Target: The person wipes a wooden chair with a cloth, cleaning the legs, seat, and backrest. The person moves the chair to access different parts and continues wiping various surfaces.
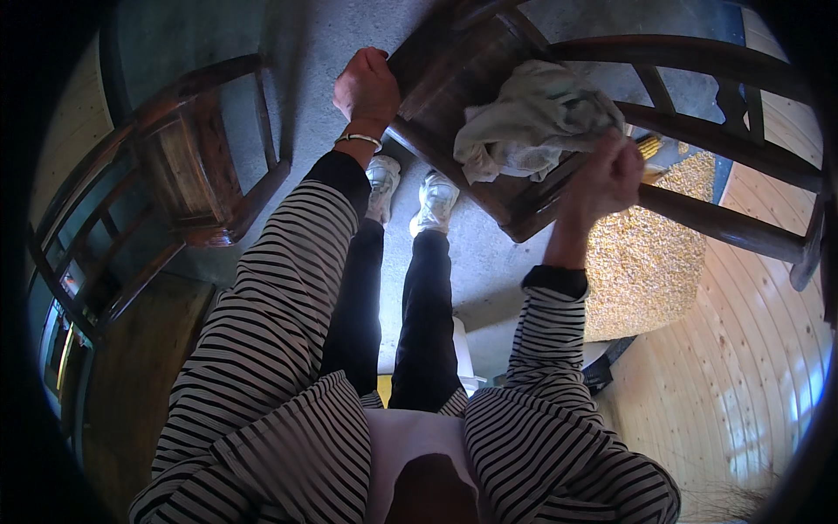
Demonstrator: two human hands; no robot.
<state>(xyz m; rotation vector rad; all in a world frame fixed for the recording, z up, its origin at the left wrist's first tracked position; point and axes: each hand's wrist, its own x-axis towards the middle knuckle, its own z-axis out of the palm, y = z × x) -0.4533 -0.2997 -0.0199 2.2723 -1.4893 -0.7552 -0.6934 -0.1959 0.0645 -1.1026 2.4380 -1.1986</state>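
Note:
A dark wooden chair (452, 78) stands tilted in view before me. A crumpled greyish cloth (524, 124) lies across its seat. My right hand (612, 173), blurred, is closed at the cloth's right end, in front of the chair's back. Beside the left edge of the seat is my left hand (368, 85), fingers curled in, a bracelet on the wrist. Whether those fingers grip the seat edge is hidden.
Another wooden chair (190, 170) stands at the left. Loose yellow corn kernels (648, 262) are heaped at the right, with a corn cob (648, 147) near the chair back. Beyond them runs a pale plank surface (720, 367). My shoes (435, 200) are on the concrete floor (488, 275).

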